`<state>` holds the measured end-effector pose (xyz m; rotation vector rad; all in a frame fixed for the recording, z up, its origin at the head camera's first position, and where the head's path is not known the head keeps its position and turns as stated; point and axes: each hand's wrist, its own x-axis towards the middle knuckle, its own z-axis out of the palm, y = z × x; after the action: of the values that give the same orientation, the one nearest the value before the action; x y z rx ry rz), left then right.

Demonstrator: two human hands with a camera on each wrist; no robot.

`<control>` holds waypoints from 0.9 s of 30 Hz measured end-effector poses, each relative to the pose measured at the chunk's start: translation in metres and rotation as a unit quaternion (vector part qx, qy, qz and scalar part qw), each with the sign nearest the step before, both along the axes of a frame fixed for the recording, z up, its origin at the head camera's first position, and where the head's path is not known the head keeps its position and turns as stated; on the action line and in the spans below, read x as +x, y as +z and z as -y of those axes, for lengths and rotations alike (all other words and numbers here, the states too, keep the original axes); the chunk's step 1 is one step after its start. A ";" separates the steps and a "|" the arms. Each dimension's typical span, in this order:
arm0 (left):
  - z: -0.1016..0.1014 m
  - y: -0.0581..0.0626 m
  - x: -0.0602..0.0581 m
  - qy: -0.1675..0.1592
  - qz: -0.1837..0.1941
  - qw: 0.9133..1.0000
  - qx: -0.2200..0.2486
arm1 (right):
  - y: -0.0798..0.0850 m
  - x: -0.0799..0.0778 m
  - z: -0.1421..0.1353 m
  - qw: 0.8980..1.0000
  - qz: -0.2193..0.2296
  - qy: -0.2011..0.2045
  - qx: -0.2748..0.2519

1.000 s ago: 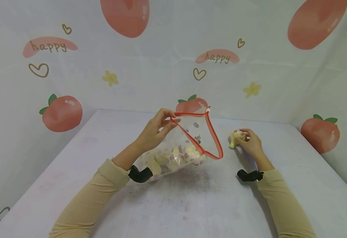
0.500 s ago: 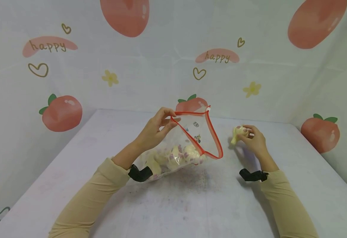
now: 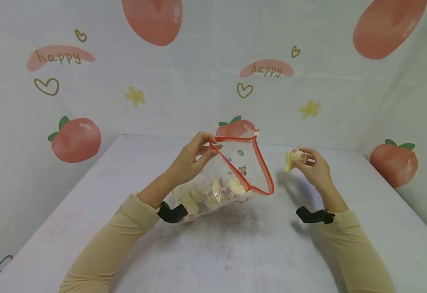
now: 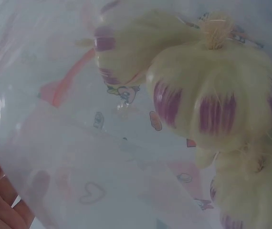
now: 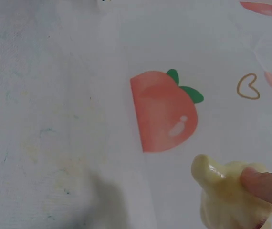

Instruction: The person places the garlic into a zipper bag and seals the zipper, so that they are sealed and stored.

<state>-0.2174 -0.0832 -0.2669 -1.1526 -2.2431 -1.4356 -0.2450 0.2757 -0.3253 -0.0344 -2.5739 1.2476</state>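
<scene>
My left hand [image 3: 191,160] pinches the top corner of a clear plastic zip bag [image 3: 236,139] with red edging, its mouth spread wide toward the right. Inside lie several garlic bulbs [image 3: 215,193], cream with purple streaks, seen close through the film in the left wrist view, where one bulb [image 4: 212,95] shows its dry root tuft. To the right of the bag, my right hand [image 3: 319,170] holds another garlic bulb [image 3: 295,158] between thumb and fingers, raised off the table with its stem pointing down. The right wrist view shows the thumb pressed on that garlic bulb [image 5: 226,193].
The white table [image 3: 213,252] carries faint smudges. Behind it hangs a white backdrop [image 3: 199,81] printed with peaches, hearts and flowers. Black mounts [image 3: 172,213] sit on both wrists.
My right hand has lifted the garlic bulb up from the table and shifted slightly right. The left hand and the bag have stayed nearly still.
</scene>
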 end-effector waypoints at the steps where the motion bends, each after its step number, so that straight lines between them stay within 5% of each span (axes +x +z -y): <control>1: 0.000 0.000 0.000 0.000 -0.001 1.000 0.000 | 0.001 0.000 0.001 1.000 0.002 0.001 -0.001; 17: 0.000 0.000 0.001 -0.005 0.002 1.000 0.002 | 0.015 0.011 0.006 1.000 0.007 0.018 0.002; 27: 0.000 0.000 0.001 -0.005 0.001 1.000 0.006 | 0.025 0.019 0.016 0.998 -0.041 0.038 0.001</control>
<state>-0.2161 -0.0831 -0.2672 -1.1606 -2.2300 -1.4531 -0.2263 0.2595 -0.3005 0.1123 -2.5274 1.2471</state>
